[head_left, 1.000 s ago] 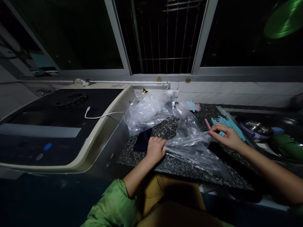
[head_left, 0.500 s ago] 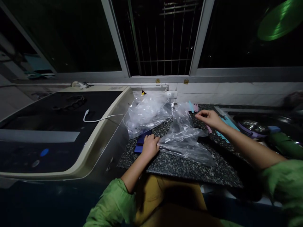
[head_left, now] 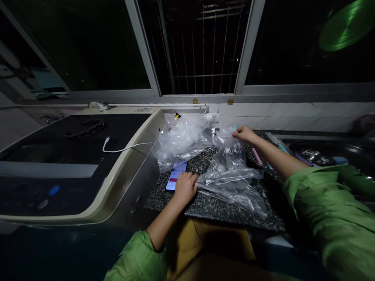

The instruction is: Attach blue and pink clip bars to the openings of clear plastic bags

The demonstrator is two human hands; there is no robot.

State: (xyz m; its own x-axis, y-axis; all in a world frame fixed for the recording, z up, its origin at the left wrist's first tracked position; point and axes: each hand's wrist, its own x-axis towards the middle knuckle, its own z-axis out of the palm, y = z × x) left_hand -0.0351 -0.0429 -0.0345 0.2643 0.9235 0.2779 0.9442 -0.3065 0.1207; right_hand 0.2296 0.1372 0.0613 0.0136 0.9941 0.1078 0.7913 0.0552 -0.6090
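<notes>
A clear plastic bag (head_left: 225, 171) lies spread on the speckled dark countertop (head_left: 205, 205). My left hand (head_left: 186, 189) rests on the counter, its fingers closed on the near left edge of that bag. Beside it lies a phone (head_left: 176, 177) with a lit screen, partly behind my fingers. Farther back, my right hand (head_left: 245, 134) is closed in a pinch at the far end of the bag. A heap of more clear plastic bags (head_left: 181, 136) sits behind the phone. Right of the bag lies a pink strip (head_left: 257, 156).
To the left stands a washing machine (head_left: 109, 203) with a white charging cable (head_left: 125, 147) across its lid. A socket (head_left: 212, 117) is on the tiled wall. At the right are a metal pan (head_left: 313, 157) and a blue strip (head_left: 283, 147). Windows (head_left: 199, 50) rise behind.
My right hand has moved left to the bag's far end and pinched it, drawing the plastic a little. The phone screen has lit up. My left hand has stayed nearly still.
</notes>
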